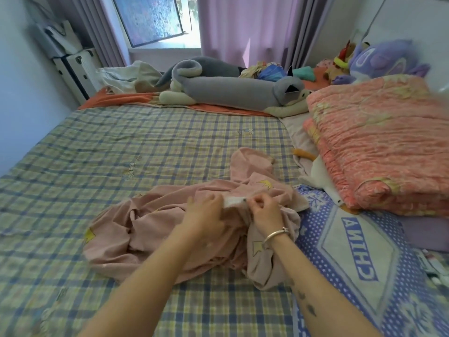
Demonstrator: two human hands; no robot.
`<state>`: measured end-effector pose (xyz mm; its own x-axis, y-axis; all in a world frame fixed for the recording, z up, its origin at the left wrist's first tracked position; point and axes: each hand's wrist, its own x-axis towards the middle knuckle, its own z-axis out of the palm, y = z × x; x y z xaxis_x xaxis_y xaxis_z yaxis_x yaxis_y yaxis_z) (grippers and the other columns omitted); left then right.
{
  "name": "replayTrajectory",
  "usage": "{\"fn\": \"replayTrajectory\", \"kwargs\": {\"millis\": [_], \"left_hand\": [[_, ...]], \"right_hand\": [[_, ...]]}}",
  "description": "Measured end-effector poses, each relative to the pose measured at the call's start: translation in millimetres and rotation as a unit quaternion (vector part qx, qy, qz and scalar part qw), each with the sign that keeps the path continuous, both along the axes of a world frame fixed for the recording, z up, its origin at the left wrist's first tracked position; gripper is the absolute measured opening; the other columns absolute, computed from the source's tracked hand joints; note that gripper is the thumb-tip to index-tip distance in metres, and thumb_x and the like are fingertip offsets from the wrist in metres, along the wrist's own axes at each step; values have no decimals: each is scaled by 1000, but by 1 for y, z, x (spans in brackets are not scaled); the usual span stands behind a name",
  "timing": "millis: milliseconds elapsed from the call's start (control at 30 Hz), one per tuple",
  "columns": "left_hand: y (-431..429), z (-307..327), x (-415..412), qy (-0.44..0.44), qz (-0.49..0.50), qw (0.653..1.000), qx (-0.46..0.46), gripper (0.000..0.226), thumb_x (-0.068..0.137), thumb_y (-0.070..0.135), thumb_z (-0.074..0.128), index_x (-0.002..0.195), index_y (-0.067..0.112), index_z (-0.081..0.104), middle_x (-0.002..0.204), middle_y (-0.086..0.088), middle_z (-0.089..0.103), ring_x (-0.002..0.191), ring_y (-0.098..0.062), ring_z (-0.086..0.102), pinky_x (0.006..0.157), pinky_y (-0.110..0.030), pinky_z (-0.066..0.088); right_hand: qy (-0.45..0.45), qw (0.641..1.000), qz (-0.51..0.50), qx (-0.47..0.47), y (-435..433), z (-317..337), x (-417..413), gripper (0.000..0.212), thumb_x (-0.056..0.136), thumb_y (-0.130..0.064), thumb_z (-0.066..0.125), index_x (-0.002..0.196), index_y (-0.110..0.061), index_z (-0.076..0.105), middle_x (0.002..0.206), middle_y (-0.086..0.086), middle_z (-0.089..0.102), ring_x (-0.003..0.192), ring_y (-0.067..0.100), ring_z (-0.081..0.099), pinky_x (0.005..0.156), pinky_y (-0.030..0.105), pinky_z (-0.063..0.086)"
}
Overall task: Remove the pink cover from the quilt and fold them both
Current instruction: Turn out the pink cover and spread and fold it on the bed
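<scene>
Far left of the left hand, a plaid sheet (pixel 109 152) covers the bed and runs under both forearms. The pink cover (pixel 145 229) lies crumpled on that sheet, bunched in a heap. Most of it spreads left of and under the hands, with yellow crown prints showing and one flap reaching up beyond the right hand. The left hand (pixel 206 212) sits on top of the heap, back of the hand up, fingers curled and pinching the left end of a white strip (pixel 233 201). The strip is pulled short and flat between the two hands; cannot tell whether it is part of the cover. The right hand (pixel 264 210) is just beside the left. Its fingers are curled tight, thumb and fingertips pinching the strip's right end, with the wrist resting on the pink fabric. A silver bracelet (pixel 277 233) is on the right wrist. Beyond both hands, well apart, a long grey plush toy (pixel 230 91) lies across the far edge of the bed. Right of the right hand, a blue dotted blanket (pixel 352 251) touches the cover's right edge. Further right and beyond it a white goose plush (pixel 320 176) lies against the quilt (pixel 376 142). The quilt is coral, folded into a thick stack, and well apart from the hands and off the cover.
</scene>
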<state>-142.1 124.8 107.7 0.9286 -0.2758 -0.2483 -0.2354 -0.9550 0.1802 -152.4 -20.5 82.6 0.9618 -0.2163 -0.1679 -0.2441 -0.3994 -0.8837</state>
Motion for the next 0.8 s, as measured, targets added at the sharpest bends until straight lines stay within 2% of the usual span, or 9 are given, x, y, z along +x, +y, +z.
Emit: {"fn": "replayTrajectory", "kwargs": {"millis": [100, 200, 267, 333, 400, 500, 667, 733, 800], "left_hand": [[-26, -6, -4, 23, -45, 998, -43, 24, 87, 23, 53, 108, 11, 51, 113, -5, 56, 105, -22, 53, 75, -24, 33], [-29, -12, -7, 32, -32, 998, -34, 21, 95, 17, 40, 111, 7, 49, 118, -8, 56, 105, -23, 53, 72, -21, 29], [-30, -8, -9, 5, -8, 997, -74, 18, 95, 13, 37, 107, 6, 49, 115, -10, 56, 99, -22, 52, 65, -19, 25], [-34, 3, -8, -21, 13, 993, -117, 9, 93, 10, 40, 94, 8, 49, 104, -8, 57, 87, -18, 47, 61, -20, 24], [-37, 17, -2, -22, 42, 985, -164, 13, 90, 7, 44, 78, 12, 41, 87, 1, 53, 85, -19, 49, 60, -21, 25], [-33, 35, 12, -32, 74, 976, -204, 23, 87, 7, 45, 70, 20, 36, 76, 2, 49, 82, -24, 52, 65, -29, 34], [-8, 70, 26, -93, 139, 951, -259, 30, 85, -1, 39, 62, 15, 32, 64, 1, 38, 58, -13, 34, 52, -27, 25], [-3, 79, 28, -111, 148, 944, -272, 26, 84, -1, 42, 63, 12, 35, 64, 0, 40, 59, -14, 36, 50, -22, 29], [0, 86, 30, -120, 157, 939, -283, 26, 84, 1, 44, 63, 12, 35, 64, 0, 41, 59, -14, 37, 49, -17, 30]], "right_hand": [[11, 998, 55, 40, 9, -12, -15, 12, 91, -17, 55, 80, -12, 55, 68, -3, 56, 66, 13, 52, 63, 23, 43], [4, 995, -13, 100, 2, -26, -30, 9, 87, -19, 62, 83, -16, 55, 82, -2, 60, 86, 19, 58, 74, 24, 45], [68, 996, -26, -49, -7, -45, -37, 43, 81, -34, 67, 114, -13, 47, 117, 6, 53, 115, 25, 48, 94, 35, 42], [190, 964, 26, -184, -12, -65, -42, 84, 81, -45, 62, 142, -12, 14, 148, 12, 21, 136, 30, 25, 110, 41, 25], [253, 951, 35, -173, -16, -77, -35, 78, 90, -39, 51, 145, -11, 4, 149, 15, 22, 134, 30, 31, 109, 39, 28], [197, 958, 29, -208, -24, -69, -11, 39, 98, -18, 34, 137, -13, 37, 133, 18, 48, 118, 33, 49, 98, 39, 41], [0, 981, -151, -120, -46, 3, 46, 33, 95, -7, 32, 124, -6, 49, 127, 18, 53, 113, 34, 51, 86, 35, 38], [-125, 983, -121, -56, -35, 48, 71, 36, 86, 7, 35, 117, -2, 52, 112, 15, 57, 100, 26, 52, 74, 25, 34], [-154, 987, -34, -15, -14, 66, 83, 42, 79, 11, 36, 114, -5, 53, 102, 8, 54, 93, 18, 47, 71, 17, 33]]}}
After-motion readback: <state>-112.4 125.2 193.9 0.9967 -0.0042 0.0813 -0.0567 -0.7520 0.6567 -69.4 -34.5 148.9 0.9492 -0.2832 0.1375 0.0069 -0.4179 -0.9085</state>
